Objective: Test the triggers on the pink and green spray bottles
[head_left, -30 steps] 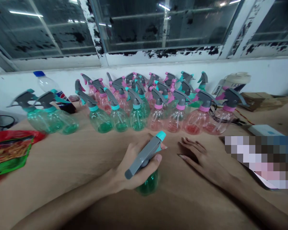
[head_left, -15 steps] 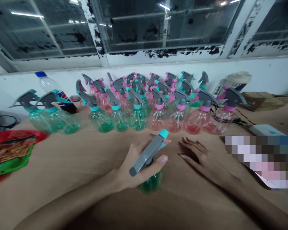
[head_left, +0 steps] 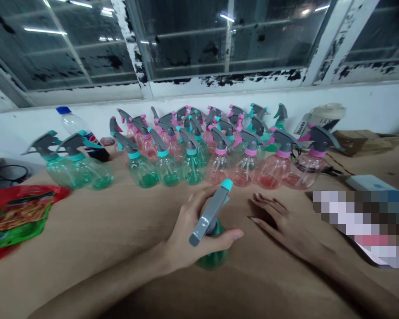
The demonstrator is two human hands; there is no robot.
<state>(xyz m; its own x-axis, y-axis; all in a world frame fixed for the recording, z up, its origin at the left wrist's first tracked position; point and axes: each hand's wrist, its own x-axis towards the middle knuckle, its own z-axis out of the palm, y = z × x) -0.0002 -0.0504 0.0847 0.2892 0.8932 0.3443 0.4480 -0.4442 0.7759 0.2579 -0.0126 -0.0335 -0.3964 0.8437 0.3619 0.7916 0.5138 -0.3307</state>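
Plainly, from the head camera, the left hand [head_left: 189, 235] is wrapped around the neck of a green spray bottle [head_left: 213, 248], thumb pressed across the front just under the grey trigger head [head_left: 210, 213]; the bottle stands on the counter [head_left: 96, 221], tilted a little toward the right hand; the right hand [head_left: 279, 223] lies flat and spread on the counter just beside that bottle, gripping nothing. Behind the held bottle stands a crowded cluster of spray bottles [head_left: 216, 150], green ones to its left part and pink ones to its right, many touching; two more green bottles [head_left: 76, 166] lie on their sides well apart from the held bottle, near a soda bottle [head_left: 83, 133]; a red snack bag [head_left: 16, 217] sits further off on the same side. The grip is high on a tilted bottle, so I judge it could slip or tip; swung back carelessly, its nozzle could knock the front row of the cluster over.
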